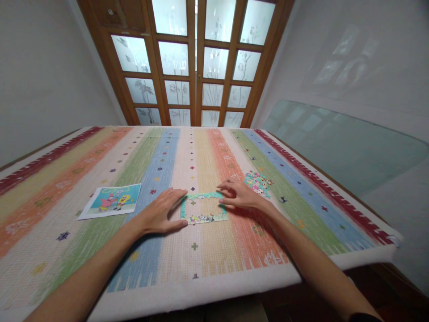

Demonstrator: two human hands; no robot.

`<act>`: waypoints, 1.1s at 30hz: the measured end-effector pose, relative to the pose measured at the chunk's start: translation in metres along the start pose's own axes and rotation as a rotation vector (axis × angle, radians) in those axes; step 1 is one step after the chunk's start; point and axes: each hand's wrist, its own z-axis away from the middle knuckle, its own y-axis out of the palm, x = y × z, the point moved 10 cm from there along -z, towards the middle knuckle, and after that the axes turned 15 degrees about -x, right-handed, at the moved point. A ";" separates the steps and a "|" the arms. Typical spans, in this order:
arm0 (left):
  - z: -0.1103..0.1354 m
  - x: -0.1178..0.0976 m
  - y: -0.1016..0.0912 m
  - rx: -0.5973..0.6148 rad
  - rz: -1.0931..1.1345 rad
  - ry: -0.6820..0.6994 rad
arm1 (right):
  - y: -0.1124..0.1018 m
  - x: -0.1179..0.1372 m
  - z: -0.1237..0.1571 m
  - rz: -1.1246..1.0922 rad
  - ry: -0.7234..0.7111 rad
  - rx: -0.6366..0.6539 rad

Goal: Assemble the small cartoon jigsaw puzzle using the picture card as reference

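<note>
A half-built jigsaw frame (203,218), teal along its top and sides, lies on the striped cloth in front of me, hollow in the middle. My left hand (163,211) rests flat against the frame's left side, fingers stretched out. My right hand (238,193) touches the frame's upper right corner, its fingers bent and pressing down on the pieces there. A small heap of loose puzzle pieces (257,182) lies just right of my right hand.
A cartoon picture card (114,200) lies to the left of my left hand. The striped tablecloth (83,179) covers the whole table. Wooden doors with frosted glass (194,62) stand beyond the far edge; a glass sheet (338,143) leans at the right.
</note>
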 end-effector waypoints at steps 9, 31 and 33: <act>-0.016 0.000 0.001 0.040 0.014 0.038 | 0.008 0.011 0.021 -0.066 -0.010 0.134; 0.000 0.009 -0.008 -0.036 -0.024 0.013 | 0.015 0.012 0.033 -0.015 0.002 0.063; 0.000 0.009 -0.009 -0.035 -0.027 0.012 | 0.012 0.011 0.033 -0.023 0.008 0.059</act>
